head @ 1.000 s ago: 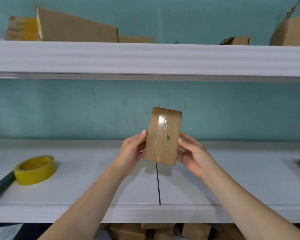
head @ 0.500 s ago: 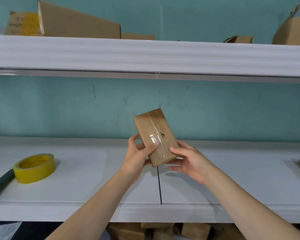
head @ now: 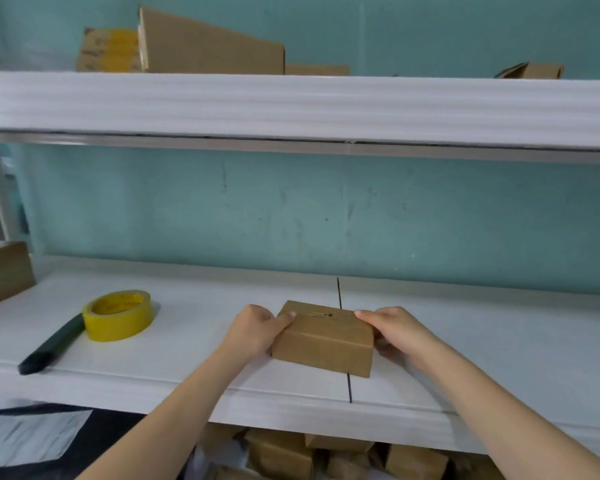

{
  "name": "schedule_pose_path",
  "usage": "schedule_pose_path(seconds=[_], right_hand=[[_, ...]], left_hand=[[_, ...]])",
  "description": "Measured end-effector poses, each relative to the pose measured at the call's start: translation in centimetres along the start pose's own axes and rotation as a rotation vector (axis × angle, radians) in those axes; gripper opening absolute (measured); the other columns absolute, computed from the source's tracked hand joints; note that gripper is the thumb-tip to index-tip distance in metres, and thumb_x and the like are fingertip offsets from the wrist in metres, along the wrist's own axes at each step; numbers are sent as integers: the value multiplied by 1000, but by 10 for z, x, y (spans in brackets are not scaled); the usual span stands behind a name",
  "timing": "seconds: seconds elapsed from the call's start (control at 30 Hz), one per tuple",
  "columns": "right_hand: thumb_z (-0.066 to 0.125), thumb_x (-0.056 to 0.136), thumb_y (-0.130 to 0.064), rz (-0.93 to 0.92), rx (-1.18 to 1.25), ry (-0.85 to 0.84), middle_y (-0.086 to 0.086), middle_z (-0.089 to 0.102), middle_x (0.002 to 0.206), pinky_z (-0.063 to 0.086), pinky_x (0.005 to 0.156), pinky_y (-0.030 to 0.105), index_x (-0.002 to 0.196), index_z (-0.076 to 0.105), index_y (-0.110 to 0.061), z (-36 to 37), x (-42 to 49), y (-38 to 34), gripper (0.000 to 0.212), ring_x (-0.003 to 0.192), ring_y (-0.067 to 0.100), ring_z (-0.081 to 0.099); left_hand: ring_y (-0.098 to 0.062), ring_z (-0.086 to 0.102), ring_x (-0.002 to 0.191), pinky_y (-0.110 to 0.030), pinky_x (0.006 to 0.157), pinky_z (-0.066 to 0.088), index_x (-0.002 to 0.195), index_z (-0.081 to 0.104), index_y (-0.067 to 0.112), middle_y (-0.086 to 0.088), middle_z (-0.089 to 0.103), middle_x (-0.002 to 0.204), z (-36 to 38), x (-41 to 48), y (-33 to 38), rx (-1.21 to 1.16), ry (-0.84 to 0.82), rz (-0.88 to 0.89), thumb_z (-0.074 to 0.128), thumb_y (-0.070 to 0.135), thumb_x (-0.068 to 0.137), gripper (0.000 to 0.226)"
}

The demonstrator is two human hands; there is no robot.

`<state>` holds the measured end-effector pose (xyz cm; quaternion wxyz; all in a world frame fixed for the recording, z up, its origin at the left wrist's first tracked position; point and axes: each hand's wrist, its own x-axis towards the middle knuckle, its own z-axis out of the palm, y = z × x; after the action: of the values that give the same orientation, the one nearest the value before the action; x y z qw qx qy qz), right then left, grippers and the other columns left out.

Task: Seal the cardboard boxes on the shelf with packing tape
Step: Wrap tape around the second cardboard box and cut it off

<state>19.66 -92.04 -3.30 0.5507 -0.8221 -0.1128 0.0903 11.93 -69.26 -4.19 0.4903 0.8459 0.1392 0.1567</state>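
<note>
The left hand and right hand grip opposite ends of the small brown cardboard box lying flat on the white shelf board; positioning appears in hand, and next one hand likely must release to fetch the yellow tape roll.

Left of the box, tape and a dark tool obstruct the shelf; right of it, open passage; upper shelf overhead.
</note>
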Motion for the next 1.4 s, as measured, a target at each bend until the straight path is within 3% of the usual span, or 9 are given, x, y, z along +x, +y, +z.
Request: schedule_pose_path(seconds=[0.1, 0.17, 0.23, 0.33, 0.43, 0.57, 0.7, 1.0, 1.4], right_hand=[[59, 86, -42, -114, -289, 64, 9, 59, 75, 34, 65, 30, 78, 66, 2, 0, 3, -3, 45, 71, 20, 52], [62, 86, -37, -154, -358, 64, 7, 64, 85, 37, 71, 29, 87, 68, -4, -1, 3, -13, 33, 84, 22, 58], [65, 85, -32, -234, -424, 136, 6, 64, 100, 41, 78, 27, 105, 64, -9, 2, 2, -26, 31, 95, 21, 60], [65, 85, -25, -476, -274, 182, 2, 66, 92, 42, 69, 18, 98, 65, -12, 19, -5, -56, 18, 83, 15, 60], [64, 85, -16, -614, -98, 90, -4, 65, 79, 41, 62, 6, 84, 66, -16, 47, -14, -86, 2, 71, 6, 58], [62, 85, -10, -637, 80, -63, -1, 64, 71, 44, 62, 22, 75, 63, -21, 88, -26, -110, 15, 67, 12, 58], [56, 89, -7, -626, 132, -188, 9, 64, 73, 44, 55, 23, 76, 62, -13, 125, -28, -122, 16, 65, 19, 56], [54, 90, -8, -550, 115, -367, -2, 62, 70, 43, 53, 21, 72, 59, -19, 212, -16, -139, 21, 57, 9, 55], [68, 81, -14, -587, -114, -193, 2, 71, 79, 52, 76, 31, 80, 72, -13, 356, 22, -158, 4, 76, 15, 64]], left_hand=[[-18, 38, 44, -26, 47, 29, 43, 34, 14, -3, 42, 40, 0, -5, -2, 89, 43, 30, 63, 45, 83, 59], [-17, 44, 48, -27, 49, 31, 46, 42, 13, -2, 48, 44, -2, -6, 1, 140, 44, 35, 61, 47, 84, 54], [-20, 55, 69, -27, 62, 37, 77, 60, 10, -3, 59, 68, -5, -7, 6, 173, 78, 55, 57, 50, 86, 41], [-23, 61, 90, -30, 76, 43, 112, 56, 8, -5, 64, 90, -18, -9, 13, 19, 161, 57, 55, 43, 89, 42], [-21, 60, 80, -34, 76, 47, 111, 58, 5, -8, 65, 87, -41, -20, 18, -147, 220, 126, 58, 26, 91, 29], [-18, 56, 74, -30, 71, 45, 94, 59, 16, -9, 63, 81, -84, -42, 12, -268, 345, 211, 57, 12, 90, 5], [-17, 54, 74, -27, 67, 43, 87, 58, 23, -11, 60, 83, -130, -56, -4, -319, 469, 167, 57, 7, 90, 16], [-17, 62, 84, -28, 68, 47, 92, 59, 25, -6, 67, 86, -227, -71, -70, -349, 652, 44, 45, 1, 90, 28], [-16, 55, 71, -26, 65, 44, 96, 61, 9, -5, 58, 76, -307, 25, -163, -152, 300, 24, 51, -7, 86, 21]])
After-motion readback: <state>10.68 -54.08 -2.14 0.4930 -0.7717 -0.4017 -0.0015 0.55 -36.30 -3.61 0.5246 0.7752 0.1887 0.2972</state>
